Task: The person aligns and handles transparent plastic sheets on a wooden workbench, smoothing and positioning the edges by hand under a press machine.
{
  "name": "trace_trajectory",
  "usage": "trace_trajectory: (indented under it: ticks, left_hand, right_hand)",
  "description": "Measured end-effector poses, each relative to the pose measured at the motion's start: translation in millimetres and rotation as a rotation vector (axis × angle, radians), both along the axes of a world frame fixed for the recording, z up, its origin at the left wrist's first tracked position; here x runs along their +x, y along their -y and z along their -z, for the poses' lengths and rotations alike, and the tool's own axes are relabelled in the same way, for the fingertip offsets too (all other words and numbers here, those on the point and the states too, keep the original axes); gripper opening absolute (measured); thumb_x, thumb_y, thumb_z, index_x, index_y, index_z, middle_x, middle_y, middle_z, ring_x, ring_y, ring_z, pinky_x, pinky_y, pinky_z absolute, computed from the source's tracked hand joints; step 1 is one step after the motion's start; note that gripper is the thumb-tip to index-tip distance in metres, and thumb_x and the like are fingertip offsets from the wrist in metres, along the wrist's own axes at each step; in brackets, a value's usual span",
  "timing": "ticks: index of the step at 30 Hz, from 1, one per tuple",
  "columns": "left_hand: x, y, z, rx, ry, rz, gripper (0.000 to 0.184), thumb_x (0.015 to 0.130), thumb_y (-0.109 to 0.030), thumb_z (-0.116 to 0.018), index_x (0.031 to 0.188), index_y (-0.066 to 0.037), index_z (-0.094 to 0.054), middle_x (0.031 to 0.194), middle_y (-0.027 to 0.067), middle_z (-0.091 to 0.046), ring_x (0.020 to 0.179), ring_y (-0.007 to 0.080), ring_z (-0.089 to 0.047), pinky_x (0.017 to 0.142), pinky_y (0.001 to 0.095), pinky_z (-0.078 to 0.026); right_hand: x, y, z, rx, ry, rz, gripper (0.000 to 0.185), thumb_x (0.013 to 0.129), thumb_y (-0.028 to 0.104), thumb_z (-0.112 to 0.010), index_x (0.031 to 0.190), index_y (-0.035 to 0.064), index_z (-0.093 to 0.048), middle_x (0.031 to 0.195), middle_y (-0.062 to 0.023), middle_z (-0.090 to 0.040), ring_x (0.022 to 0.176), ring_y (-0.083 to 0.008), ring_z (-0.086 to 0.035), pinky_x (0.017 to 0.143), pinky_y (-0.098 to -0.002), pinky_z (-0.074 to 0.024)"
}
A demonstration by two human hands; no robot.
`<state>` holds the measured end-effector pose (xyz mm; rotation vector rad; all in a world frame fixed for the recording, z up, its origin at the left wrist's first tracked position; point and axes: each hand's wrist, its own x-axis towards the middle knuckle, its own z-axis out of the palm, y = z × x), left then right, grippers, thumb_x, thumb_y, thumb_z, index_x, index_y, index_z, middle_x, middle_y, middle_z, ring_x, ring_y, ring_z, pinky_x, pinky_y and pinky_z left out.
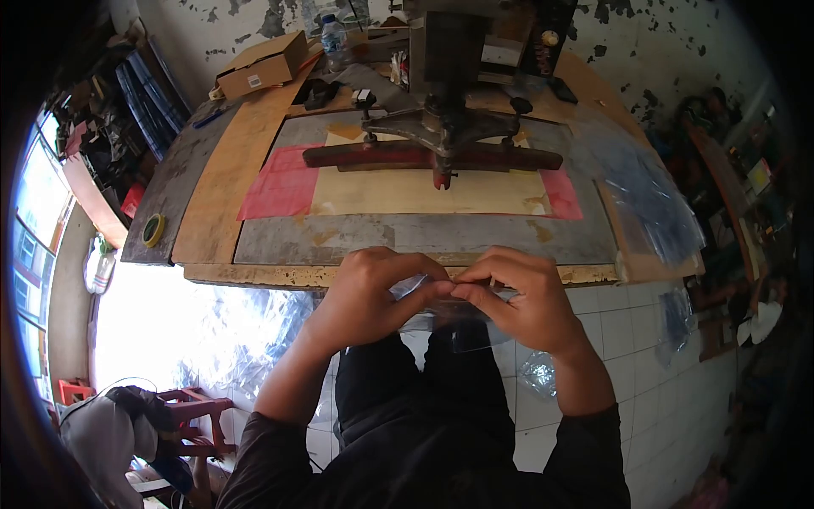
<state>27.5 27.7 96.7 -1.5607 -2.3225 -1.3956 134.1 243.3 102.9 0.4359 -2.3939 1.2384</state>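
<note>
A clear plastic sheet (482, 333) hangs over my lap, just in front of the table's near edge. My left hand (381, 288) pinches its upper edge between thumb and forefinger. Close beside it, my right hand (519, 293) pinches the same edge, with the fingertips of both hands nearly touching. Beyond them stands a dark press with a wide red-brown bar (432, 157). Under the bar lies a pale yellow sheet (424, 197) with pink material (280, 182) showing at both ends.
Clear plastic sheets (649, 199) lie at the table's right. A tape roll (153, 230), a cardboard box (263, 66) and a water bottle (334, 38) are on the table. Plastic film (246, 339) and a red stool (203, 416) are on the floor; people are at both sides.
</note>
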Motion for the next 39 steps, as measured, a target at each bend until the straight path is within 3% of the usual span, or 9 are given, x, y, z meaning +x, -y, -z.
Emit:
trace_trajectory:
  ticks: [6, 8, 10, 19, 27, 29, 33, 37, 39]
  left_hand:
    - [-13.0, 15.9, 6.4, 0.110, 0.001, -0.052, 0.013, 0.094, -0.018, -0.081, 0.093, -0.005, -0.082, 0.080, 0.0108, -0.079, 0.072, 0.0281, -0.077, 0.069, 0.0378, -0.057]
    - [-17.8, 28.3, 1.2, 0.064, 0.199, -0.128, 0.015, 0.098, -0.012, -0.076, 0.093, 0.001, -0.081, 0.085, 0.0108, -0.082, 0.080, 0.0197, -0.078, 0.079, 0.0331, -0.059]
    - [-21.9, 37.0, -1.7, 0.074, 0.277, -0.161, 0.017, 0.100, -0.012, -0.075, 0.095, 0.003, -0.081, 0.084, 0.0116, -0.081, 0.083, 0.0178, -0.078, 0.081, 0.0322, -0.060]
    - [-32.3, 44.8, 4.8, 0.101, 0.276, -0.182, 0.020, 0.102, -0.016, -0.074, 0.099, 0.003, -0.081, 0.082, 0.0086, -0.082, 0.084, 0.0127, -0.076, 0.083, 0.0298, -0.058]
    - [-28.2, 42.6, 4.7, 0.122, 0.275, -0.124, 0.023, 0.105, -0.015, -0.068, 0.102, 0.004, -0.079, 0.086, 0.0120, -0.081, 0.087, 0.0179, -0.078, 0.085, 0.0332, -0.059]
    - [-27.1, 39.6, 2.9, 0.119, 0.272, -0.103, 0.024, 0.106, -0.016, -0.066, 0.102, 0.004, -0.079, 0.088, 0.0122, -0.081, 0.088, 0.0182, -0.078, 0.084, 0.0332, -0.059]
    - [-16.5, 19.1, -4.1, 0.132, 0.195, -0.055, 0.021, 0.106, -0.015, -0.066, 0.105, 0.002, -0.079, 0.087, 0.0107, -0.081, 0.079, 0.0188, -0.078, 0.076, 0.0330, -0.060]
    - [-5.9, -1.8, -10.3, 0.062, 0.028, -0.016, 0.019, 0.105, -0.015, -0.068, 0.107, 0.001, -0.078, 0.090, 0.0123, -0.080, 0.078, 0.0238, -0.078, 0.074, 0.0365, -0.059]
    - [-4.8, -1.8, -11.1, 0.063, -0.078, -0.026, 0.018, 0.104, -0.015, -0.069, 0.107, 0.000, -0.078, 0.091, 0.0130, -0.080, 0.080, 0.0244, -0.078, 0.075, 0.0372, -0.060]
  right_hand:
    - [-0.7, -24.6, -1.9, 0.023, 0.111, -0.015, 0.009, 0.096, 0.012, -0.080, 0.096, 0.0029, -0.078, 0.084, -0.0052, -0.075, 0.070, -0.0148, -0.068, 0.061, -0.0278, -0.0515]
    - [2.7, -38.4, -3.2, 0.032, 0.177, -0.003, 0.010, 0.096, 0.013, -0.079, 0.096, 0.0028, -0.078, 0.086, -0.0048, -0.075, 0.071, -0.0130, -0.067, 0.061, -0.0277, -0.0510]
    - [5.4, -51.7, -1.3, 0.094, 0.225, 0.033, 0.011, 0.097, 0.013, -0.079, 0.096, 0.0021, -0.077, 0.087, -0.0051, -0.075, 0.073, -0.0124, -0.068, 0.062, -0.0279, -0.0510]
    - [9.9, -57.8, 7.9, 0.118, 0.151, 0.058, 0.010, 0.102, 0.006, -0.070, 0.108, -0.0013, -0.073, 0.093, -0.0093, -0.075, 0.084, -0.0190, -0.075, 0.077, -0.0316, -0.0587]
    - [12.9, -67.6, 18.2, -0.172, 0.126, 0.072, 0.017, 0.102, 0.000, -0.067, 0.117, 0.0018, -0.074, 0.094, -0.0083, -0.077, 0.090, -0.0203, -0.076, 0.083, -0.0339, -0.0580]
    - [12.4, -70.8, 10.1, 0.152, 0.019, 0.113, 0.021, 0.101, 0.012, -0.072, 0.120, 0.0028, -0.074, 0.101, -0.0088, -0.077, 0.097, -0.0243, -0.075, 0.087, -0.0373, -0.0564]
    - [0.6, -27.4, -14.5, 0.379, -0.297, 0.151, 0.039, 0.093, 0.030, -0.082, 0.121, 0.0041, -0.073, 0.115, -0.0092, -0.074, 0.102, -0.0288, -0.072, 0.087, -0.0415, -0.0555]
    - [-7.0, 1.9, -18.4, 0.235, -0.055, 0.054, 0.044, 0.086, 0.015, -0.088, 0.124, 0.0011, -0.073, 0.112, -0.0117, -0.075, 0.099, -0.0249, -0.074, 0.083, -0.0358, -0.0582]
    - [-7.9, -0.3, -18.3, 0.122, 0.047, 0.054, 0.041, 0.090, 0.015, -0.084, 0.127, 0.0037, -0.073, 0.111, -0.0118, -0.075, 0.103, -0.0251, -0.075, 0.087, -0.0377, -0.0582]
